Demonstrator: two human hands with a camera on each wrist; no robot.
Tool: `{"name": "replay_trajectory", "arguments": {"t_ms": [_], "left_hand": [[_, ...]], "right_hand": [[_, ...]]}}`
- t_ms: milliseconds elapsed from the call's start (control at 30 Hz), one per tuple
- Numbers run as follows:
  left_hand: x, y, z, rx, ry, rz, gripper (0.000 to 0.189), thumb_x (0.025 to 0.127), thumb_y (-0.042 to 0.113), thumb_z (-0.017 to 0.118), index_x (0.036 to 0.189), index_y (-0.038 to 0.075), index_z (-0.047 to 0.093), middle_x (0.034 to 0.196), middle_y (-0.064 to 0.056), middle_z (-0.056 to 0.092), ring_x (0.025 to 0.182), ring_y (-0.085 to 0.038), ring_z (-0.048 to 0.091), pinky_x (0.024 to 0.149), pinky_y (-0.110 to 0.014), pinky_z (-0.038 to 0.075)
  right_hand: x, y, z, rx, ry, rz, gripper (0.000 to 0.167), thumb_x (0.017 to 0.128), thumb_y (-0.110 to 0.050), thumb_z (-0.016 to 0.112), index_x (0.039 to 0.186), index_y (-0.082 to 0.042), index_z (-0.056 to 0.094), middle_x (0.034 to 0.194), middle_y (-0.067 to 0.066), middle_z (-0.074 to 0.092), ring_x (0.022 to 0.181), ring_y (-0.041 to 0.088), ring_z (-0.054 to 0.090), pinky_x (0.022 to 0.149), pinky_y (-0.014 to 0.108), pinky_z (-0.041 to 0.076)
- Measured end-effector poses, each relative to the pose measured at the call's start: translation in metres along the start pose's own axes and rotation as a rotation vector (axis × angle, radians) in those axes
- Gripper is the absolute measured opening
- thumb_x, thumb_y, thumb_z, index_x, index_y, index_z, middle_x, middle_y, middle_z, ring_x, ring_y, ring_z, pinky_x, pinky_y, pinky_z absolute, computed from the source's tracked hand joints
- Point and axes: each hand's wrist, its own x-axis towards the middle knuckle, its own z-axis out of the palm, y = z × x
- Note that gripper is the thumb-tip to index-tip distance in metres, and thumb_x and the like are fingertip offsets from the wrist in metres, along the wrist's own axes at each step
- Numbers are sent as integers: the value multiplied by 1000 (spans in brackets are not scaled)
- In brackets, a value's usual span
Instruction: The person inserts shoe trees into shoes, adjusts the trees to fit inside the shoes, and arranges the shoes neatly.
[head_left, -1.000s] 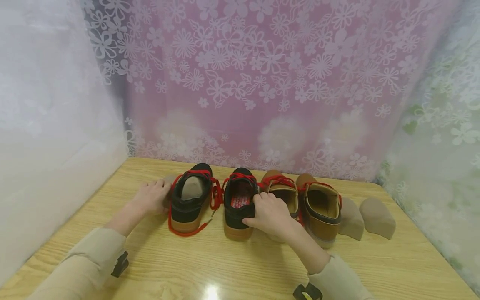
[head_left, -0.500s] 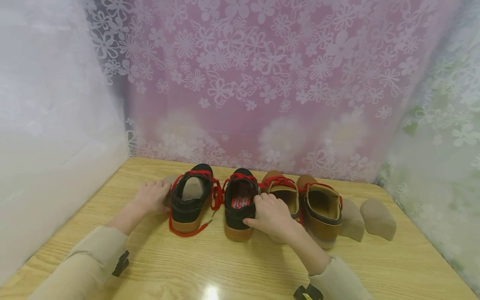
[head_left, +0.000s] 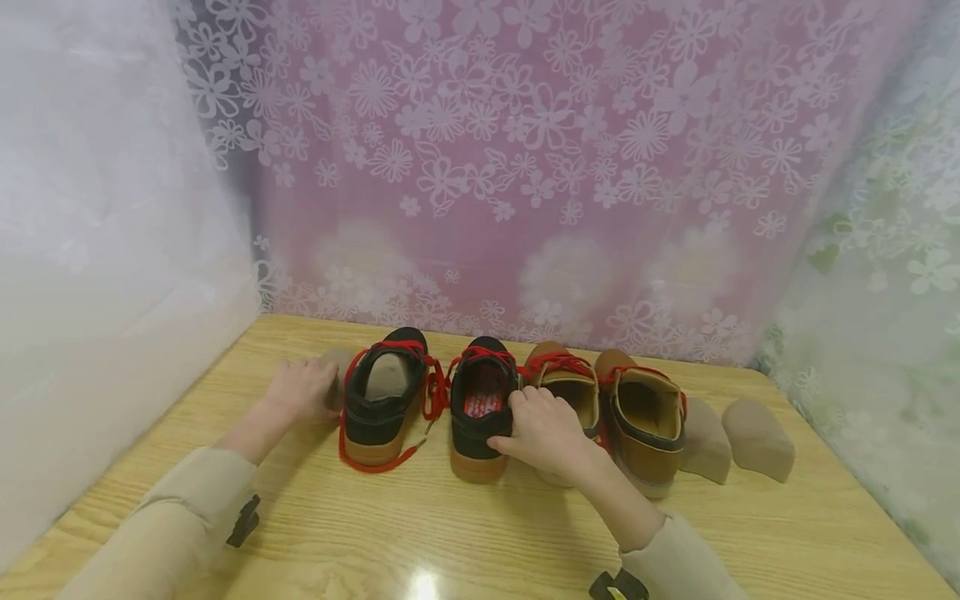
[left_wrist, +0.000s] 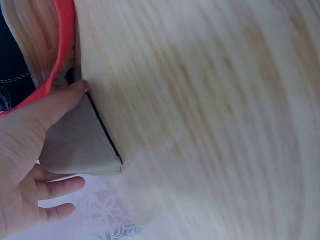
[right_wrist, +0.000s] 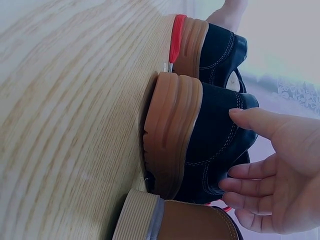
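At the left, my left hand point(head_left: 303, 390) grips a beige shoe insert point(left_wrist: 77, 142) standing beside the left black shoe point(head_left: 377, 417); its thumb lies on the insert's near side. That shoe has red laces, and another beige insert point(head_left: 387, 376) sits inside it. My right hand point(head_left: 542, 429) holds the second black shoe point(head_left: 478, 437) by the heel collar. In the right wrist view, the thumb rests on the heel and curled fingers point(right_wrist: 250, 185) lie along the side. A red-and-white printed insole point(head_left: 482, 404) shows inside this shoe.
Two brown shoes with red laces stand right of the black pair; the nearer one is partly behind my right hand, the outer brown shoe point(head_left: 647, 437) stands in full view. Two beige inserts point(head_left: 757, 437) lie farther right. A flowered curtain point(head_left: 510, 167) closes off the wooden table's back.
My left hand has shifted very slightly left, away from the left black shoe. The right hand and the shoes stay in place.
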Motion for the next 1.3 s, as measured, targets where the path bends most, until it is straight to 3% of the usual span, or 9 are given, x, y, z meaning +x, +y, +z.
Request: {"name": "replay_trajectory", "arguments": {"t_ms": [200,367,767,1300], "left_hand": [[0,1,-2,13,-9,2,57,55,46,83,80,8,49,77,-13,58,76,-36,58,64,-50,43],[3,3,-6,3,-45,1,52,58,41,83,81,9,49,76,-11,58,77,-35,58,67,-50,42],[4,13,-9,63,-123,-38,62,58,43,80,97,2,53,85,-21,59,83,-41,56,72,-52,40],[2,16,-5,95,-82,-39,58,61,37,78,97,-3,56,89,-22,55,85,-43,55,71,-57,42]], "right_hand": [[0,0,0,-5,7,-7,47,74,-47,73,86,-6,55,79,4,49,75,23,48,61,35,41],[0,0,-1,-1,2,-3,47,74,-47,73,87,-5,56,79,4,50,76,23,49,62,35,41],[-1,-1,0,0,-1,-6,47,74,-46,73,88,-5,56,81,4,51,76,23,49,62,35,41],[-1,1,0,7,1,-7,47,74,-46,73,88,-4,57,81,4,52,75,23,50,62,36,41]]}}
